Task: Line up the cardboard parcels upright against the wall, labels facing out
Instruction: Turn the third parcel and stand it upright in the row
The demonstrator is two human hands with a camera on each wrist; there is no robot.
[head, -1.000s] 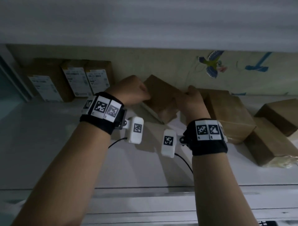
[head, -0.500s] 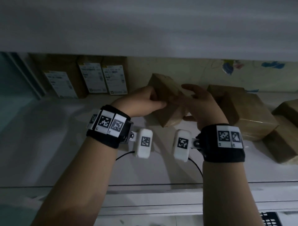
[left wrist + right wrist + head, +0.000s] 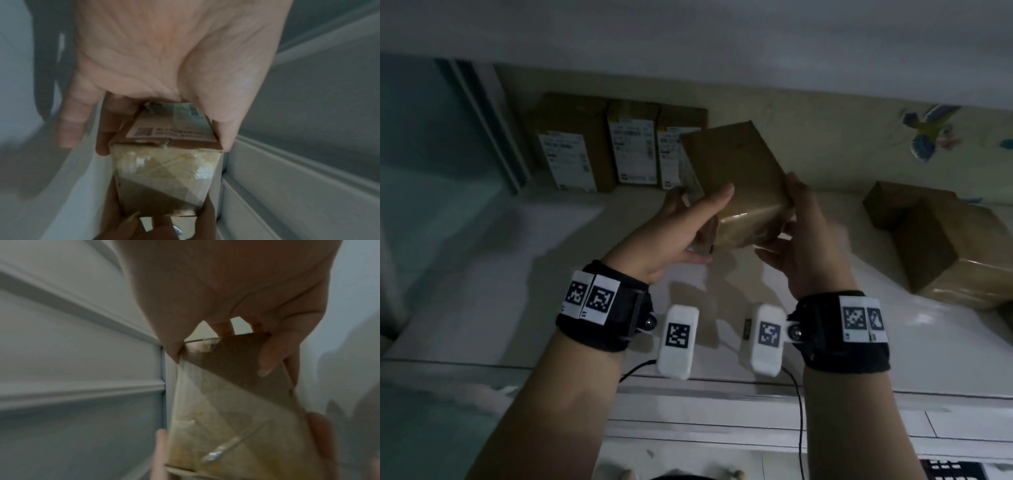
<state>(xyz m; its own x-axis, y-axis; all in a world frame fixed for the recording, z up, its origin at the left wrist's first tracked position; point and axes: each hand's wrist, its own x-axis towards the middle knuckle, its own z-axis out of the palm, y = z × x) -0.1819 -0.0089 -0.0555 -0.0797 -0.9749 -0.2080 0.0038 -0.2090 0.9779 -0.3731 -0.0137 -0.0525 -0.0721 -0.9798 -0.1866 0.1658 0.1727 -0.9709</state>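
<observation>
A brown cardboard parcel (image 3: 736, 178) is held tilted in the air above the white shelf (image 3: 517, 291), between both hands. My left hand (image 3: 688, 219) grips its left side, thumb on top. My right hand (image 3: 794, 222) grips its right side. The left wrist view shows its white label (image 3: 174, 123) on the side under my left palm, and its taped end (image 3: 164, 172) facing the camera. The right wrist view shows the taped end (image 3: 226, 418) between my fingers. Three parcels (image 3: 630, 150) stand upright against the back wall at the left, labels facing out.
Two more brown parcels (image 3: 945, 246) lie flat on the shelf at the right. A glass panel with a metal frame (image 3: 482, 130) closes the shelf's left end. A bird sticker (image 3: 928, 133) is on the back wall. An overhanging board runs above the shelf.
Both hands have lifted the parcel off the shelf and carried it left toward the standing row, turning it so a long plain face is up. The camera view has shifted left.
</observation>
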